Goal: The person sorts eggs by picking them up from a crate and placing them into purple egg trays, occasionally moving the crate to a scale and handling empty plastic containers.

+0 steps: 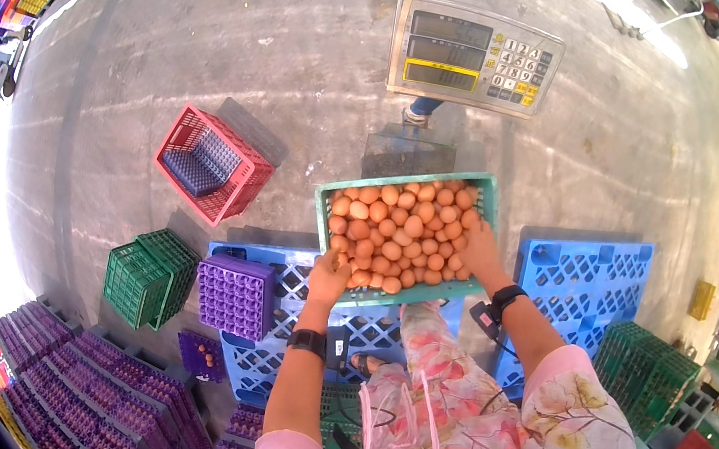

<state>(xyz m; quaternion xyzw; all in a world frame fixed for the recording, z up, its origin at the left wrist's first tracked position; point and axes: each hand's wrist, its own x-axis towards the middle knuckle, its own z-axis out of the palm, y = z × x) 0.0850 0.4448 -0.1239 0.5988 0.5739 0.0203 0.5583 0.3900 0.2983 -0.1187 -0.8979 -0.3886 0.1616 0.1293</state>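
A green plastic crate [412,182] full of loose brown eggs [402,237] lies before me, slightly tilted in view. My left hand [330,278] is at the crate's near left corner, its fingers over the rim and against the eggs. At the crate's right side, my right hand [482,247] reaches over the wall, fingertips beside the eggs. Both hands appear to grip the crate's walls. Beyond the crate stands a digital scale's display with a keypad [476,58], above a dark base [409,156].
Blue plastic pallets [228,371] [581,290] lie left and right. A stack of purple egg trays [234,296] sits on the left one. Further left are a red crate [247,188] holding dark trays and green crates [148,277]. Purple trays of eggs [102,388] fill the lower left; green crates [645,375] stand right.
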